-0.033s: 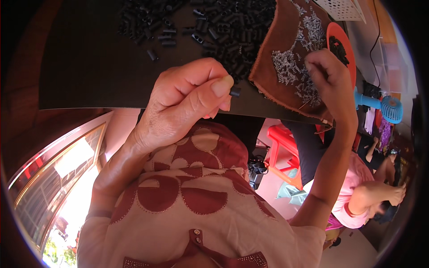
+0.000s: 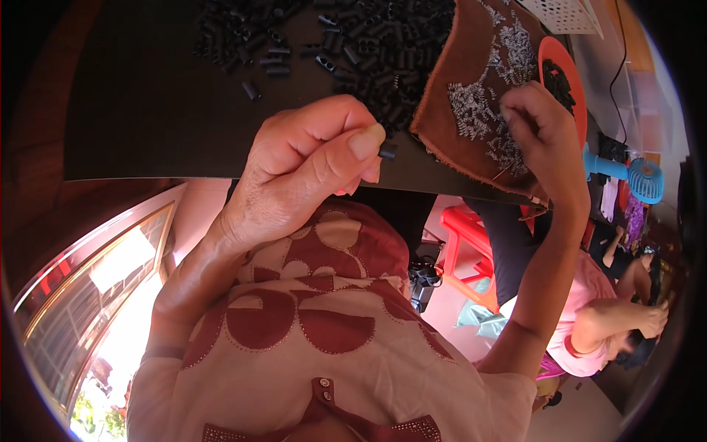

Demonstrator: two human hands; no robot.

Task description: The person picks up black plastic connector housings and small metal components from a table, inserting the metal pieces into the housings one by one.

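Observation:
My left hand (image 2: 313,158) is closed, thumb pressed against the fingers, in front of the dark table's near edge. Out of its pinch pokes the end of a small black plastic tube (image 2: 388,151); the rest is hidden by the fingers. Over to the right, my right hand (image 2: 546,132) hovers above a scatter of tiny silvery coil springs (image 2: 471,110). Its thumb and forefinger are drawn together, and whatever is between them is too small to make out. The springs lie on a brown cloth (image 2: 442,132) with a frayed edge.
Many loose black tubes (image 2: 361,51) are heaped on the dark table (image 2: 162,110). An orange-red bowl (image 2: 578,96) with dark pieces stands beyond my right hand. A white perforated basket (image 2: 563,15), a blue fan (image 2: 644,180), a red stool (image 2: 471,250) and a person in pink (image 2: 589,317) are rightward.
My right hand has shifted very slightly to the left above the springs. My left hand and the black tube look unmoved.

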